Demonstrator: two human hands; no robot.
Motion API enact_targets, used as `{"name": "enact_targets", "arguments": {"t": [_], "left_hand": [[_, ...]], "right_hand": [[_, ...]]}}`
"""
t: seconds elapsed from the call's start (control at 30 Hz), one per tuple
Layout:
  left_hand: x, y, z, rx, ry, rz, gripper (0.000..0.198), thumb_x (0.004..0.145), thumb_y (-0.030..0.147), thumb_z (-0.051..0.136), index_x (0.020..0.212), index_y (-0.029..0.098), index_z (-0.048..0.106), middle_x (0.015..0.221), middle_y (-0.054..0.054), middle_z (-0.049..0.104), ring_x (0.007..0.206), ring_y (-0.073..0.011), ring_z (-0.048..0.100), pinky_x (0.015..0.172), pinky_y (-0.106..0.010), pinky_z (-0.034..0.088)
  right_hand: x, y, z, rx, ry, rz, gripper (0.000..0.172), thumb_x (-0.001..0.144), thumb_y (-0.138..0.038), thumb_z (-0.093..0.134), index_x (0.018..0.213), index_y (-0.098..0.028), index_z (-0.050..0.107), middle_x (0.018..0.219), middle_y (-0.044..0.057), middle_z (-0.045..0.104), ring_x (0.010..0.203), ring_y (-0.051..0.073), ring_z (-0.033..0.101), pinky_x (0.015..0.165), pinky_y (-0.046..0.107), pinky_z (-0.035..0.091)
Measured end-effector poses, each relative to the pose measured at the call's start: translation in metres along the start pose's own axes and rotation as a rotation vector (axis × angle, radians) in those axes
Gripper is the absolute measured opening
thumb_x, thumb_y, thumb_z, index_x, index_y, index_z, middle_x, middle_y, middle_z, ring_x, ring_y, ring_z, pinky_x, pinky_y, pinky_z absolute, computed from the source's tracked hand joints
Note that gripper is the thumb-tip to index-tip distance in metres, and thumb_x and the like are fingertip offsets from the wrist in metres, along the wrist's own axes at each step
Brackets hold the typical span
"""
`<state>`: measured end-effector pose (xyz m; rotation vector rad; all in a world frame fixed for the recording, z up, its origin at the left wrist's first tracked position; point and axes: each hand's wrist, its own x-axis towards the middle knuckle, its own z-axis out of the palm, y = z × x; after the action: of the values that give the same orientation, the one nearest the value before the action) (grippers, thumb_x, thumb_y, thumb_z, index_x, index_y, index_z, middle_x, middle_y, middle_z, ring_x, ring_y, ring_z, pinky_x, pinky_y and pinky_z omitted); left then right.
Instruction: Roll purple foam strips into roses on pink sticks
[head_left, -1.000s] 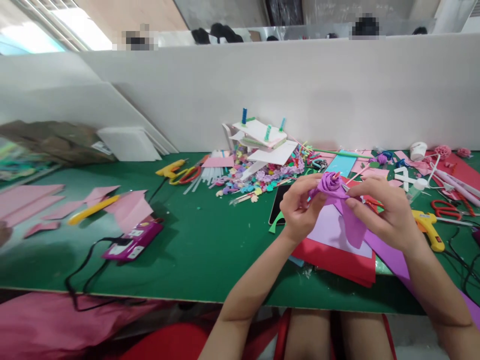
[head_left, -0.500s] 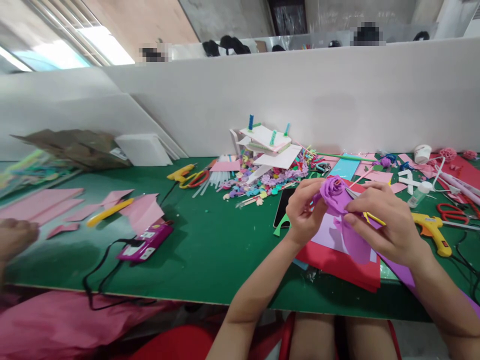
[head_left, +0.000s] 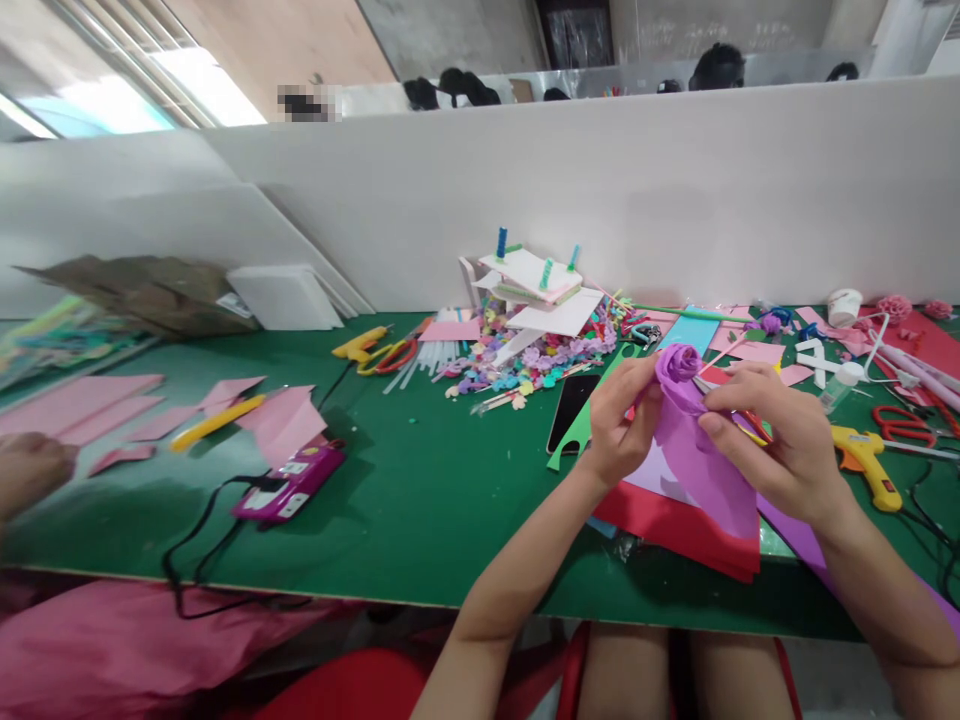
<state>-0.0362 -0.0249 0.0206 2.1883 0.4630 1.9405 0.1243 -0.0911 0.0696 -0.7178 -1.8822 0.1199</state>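
A purple crepe-paper rose (head_left: 681, 364) with a coiled top and a long loose strip hanging down is held up over the table. My left hand (head_left: 624, 415) is closed round the rose's base from the left. On the right, my right hand (head_left: 772, 430) pinches the edge of the purple strip. A pair of scissors (head_left: 756, 432) with yellow and red on the handle sits in that same hand, mostly hidden by the fingers. Below lie a lilac sheet (head_left: 637, 462) and red sheets (head_left: 667, 525). A black phone (head_left: 571, 405) and a green cutout (head_left: 581, 435) are beside my left hand.
A yellow glue gun (head_left: 870, 465) and red scissors (head_left: 904, 428) lie at right. Behind stands a heap of small craft pieces (head_left: 525, 360) under white boards (head_left: 555, 315). Another person's hand (head_left: 34, 470) rests at far left, near pink paper (head_left: 105, 400) and a purple box (head_left: 296, 485).
The rose and both hands have moved slightly to the right. The rose is turned, and more of its loose purple strip shows, spread downward.
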Motion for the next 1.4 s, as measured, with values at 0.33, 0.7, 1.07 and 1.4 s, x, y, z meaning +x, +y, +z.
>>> {"name": "enact_targets", "arguments": {"t": [0.33, 0.7, 1.07, 1.4], "left_hand": [[-0.005, -0.003, 0.005, -0.032, 0.169, -0.122, 0.027, 0.09, 0.028, 0.059, 0.117, 0.027, 0.058, 0.09, -0.001, 0.066, 0.076, -0.0094, 0.064, 0.065, -0.02, 0.053], [-0.006, -0.003, 0.004, -0.031, 0.156, -0.127, 0.015, 0.091, 0.027, 0.058, 0.106, 0.025, 0.057, 0.088, 0.001, 0.059, 0.074, -0.0086, 0.061, 0.064, -0.02, 0.05], [-0.004, -0.003, 0.004, -0.167, 0.11, -0.187, 0.009, 0.09, 0.03, 0.056, 0.091, 0.021, 0.057, 0.083, -0.001, 0.06, 0.074, -0.0119, 0.059, 0.065, -0.025, 0.048], [-0.004, -0.001, 0.001, -0.162, 0.066, -0.205, 0.011, 0.085, 0.026, 0.05, 0.081, 0.02, 0.058, 0.075, 0.0, 0.057, 0.067, -0.014, 0.051, 0.06, -0.028, 0.043]], "right_hand": [[0.002, 0.003, 0.002, -0.024, 0.069, 0.049, 0.007, 0.088, -0.02, 0.056, 0.084, -0.024, 0.061, 0.067, -0.003, 0.067, 0.059, 0.013, 0.058, 0.07, 0.033, 0.047], [0.003, 0.009, -0.001, -0.07, 0.098, 0.076, 0.008, 0.086, -0.02, 0.057, 0.082, -0.024, 0.062, 0.07, -0.002, 0.068, 0.064, 0.015, 0.061, 0.07, 0.033, 0.046], [0.002, 0.023, -0.002, -0.118, 0.046, 0.128, 0.01, 0.088, -0.026, 0.057, 0.085, -0.024, 0.066, 0.076, 0.0, 0.071, 0.071, 0.016, 0.063, 0.072, 0.034, 0.045], [0.002, 0.023, -0.001, -0.093, -0.035, 0.08, 0.007, 0.089, -0.024, 0.057, 0.087, -0.023, 0.065, 0.078, -0.001, 0.072, 0.069, 0.015, 0.062, 0.072, 0.033, 0.043]]}}
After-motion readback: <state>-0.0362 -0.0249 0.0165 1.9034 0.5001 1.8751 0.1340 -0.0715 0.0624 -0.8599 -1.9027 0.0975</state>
